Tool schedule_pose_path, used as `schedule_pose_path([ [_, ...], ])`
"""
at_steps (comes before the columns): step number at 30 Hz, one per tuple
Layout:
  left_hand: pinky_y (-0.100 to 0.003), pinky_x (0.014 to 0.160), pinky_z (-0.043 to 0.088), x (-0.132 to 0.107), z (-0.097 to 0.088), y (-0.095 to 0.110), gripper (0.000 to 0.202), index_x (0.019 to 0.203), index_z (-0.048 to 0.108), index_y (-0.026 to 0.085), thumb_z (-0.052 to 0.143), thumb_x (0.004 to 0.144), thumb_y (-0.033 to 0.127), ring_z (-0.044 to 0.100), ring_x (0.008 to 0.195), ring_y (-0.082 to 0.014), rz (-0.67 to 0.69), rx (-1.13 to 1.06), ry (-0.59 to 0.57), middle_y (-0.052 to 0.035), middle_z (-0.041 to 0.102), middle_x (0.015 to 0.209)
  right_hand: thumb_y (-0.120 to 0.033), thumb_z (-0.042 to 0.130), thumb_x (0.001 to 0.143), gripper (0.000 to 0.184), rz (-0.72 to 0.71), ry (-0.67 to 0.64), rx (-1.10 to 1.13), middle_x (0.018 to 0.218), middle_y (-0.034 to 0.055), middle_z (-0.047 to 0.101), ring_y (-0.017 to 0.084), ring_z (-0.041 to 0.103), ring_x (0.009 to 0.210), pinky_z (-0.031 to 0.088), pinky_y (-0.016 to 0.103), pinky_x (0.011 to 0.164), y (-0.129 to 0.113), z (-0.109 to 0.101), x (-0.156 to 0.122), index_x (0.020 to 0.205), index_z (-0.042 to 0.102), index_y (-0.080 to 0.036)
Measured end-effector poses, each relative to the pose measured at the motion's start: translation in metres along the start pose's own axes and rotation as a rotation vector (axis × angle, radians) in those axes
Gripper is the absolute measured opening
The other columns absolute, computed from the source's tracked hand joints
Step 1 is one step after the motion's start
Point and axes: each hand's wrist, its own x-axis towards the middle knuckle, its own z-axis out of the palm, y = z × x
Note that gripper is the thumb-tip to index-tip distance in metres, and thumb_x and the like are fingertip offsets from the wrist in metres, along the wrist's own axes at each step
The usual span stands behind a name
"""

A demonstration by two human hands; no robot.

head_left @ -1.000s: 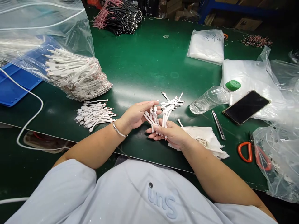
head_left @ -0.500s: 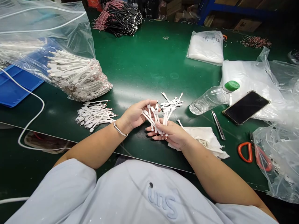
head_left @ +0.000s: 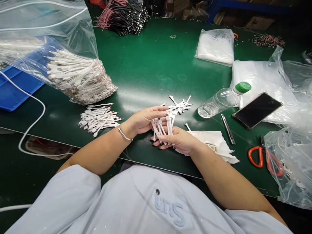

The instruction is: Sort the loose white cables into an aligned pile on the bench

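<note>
The left hand and right hand press together on short white connector cables, gathering them into one bunch with the ends fanned out

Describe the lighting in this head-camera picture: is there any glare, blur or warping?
In the head view, a pale band of glare crosses the green workbench, bright streaks shine on the clear plastic bag, and the wide lens seems to bow the bench's front edge. The white cable bundle between the left hand and right hand looks fairly sharp.
</note>
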Motion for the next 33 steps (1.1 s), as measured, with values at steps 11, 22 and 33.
schedule_pose_path([
  [11, -0.031, 0.07, 0.053, 0.0046, -0.0026, -0.0036, 0.015, 0.097, 0.066, 0.011, 0.057, 0.086, 0.014, 0.068, 0.068, -0.0179, 0.04, 0.063, 0.081, -0.0102, 0.072, 0.081, -0.047, 0.063, 0.087, 0.038, 0.027, -0.091, 0.12, 0.102, 0.0135, 0.073, 0.019, 0.073, 0.083, 0.06, 0.023, 0.062, 0.0029, 0.0001, 0.0016, 0.102, 0.069, -0.012],
  [22, -0.034, 0.074, 0.054, 0.0032, 0.0023, 0.0027, 0.04, 0.082, 0.07, 0.01, 0.041, 0.096, 0.034, 0.069, 0.068, -0.0189, -0.017, -0.087, 0.146, -0.0103, 0.072, 0.077, -0.079, 0.036, 0.081, 0.078, 0.037, -0.204, 0.211, 0.102, 0.0159, 0.073, 0.023, 0.074, 0.085, 0.061, 0.028, 0.06, -0.0013, -0.0019, 0.0001, 0.116, 0.063, -0.015],
  [33, -0.041, 0.085, 0.051, 0.0033, 0.0036, 0.004, 0.054, 0.086, 0.07, 0.007, 0.031, 0.099, 0.042, 0.071, 0.077, -0.0231, -0.026, -0.159, 0.114, -0.0149, 0.073, 0.086, -0.03, 0.082, 0.07, 0.039, 0.044, -0.181, 0.098, 0.114, 0.0136, 0.07, 0.02, 0.071, 0.092, 0.059, 0.024, 0.069, 0.0003, -0.0037, -0.0041, 0.104, 0.069, -0.014],
])
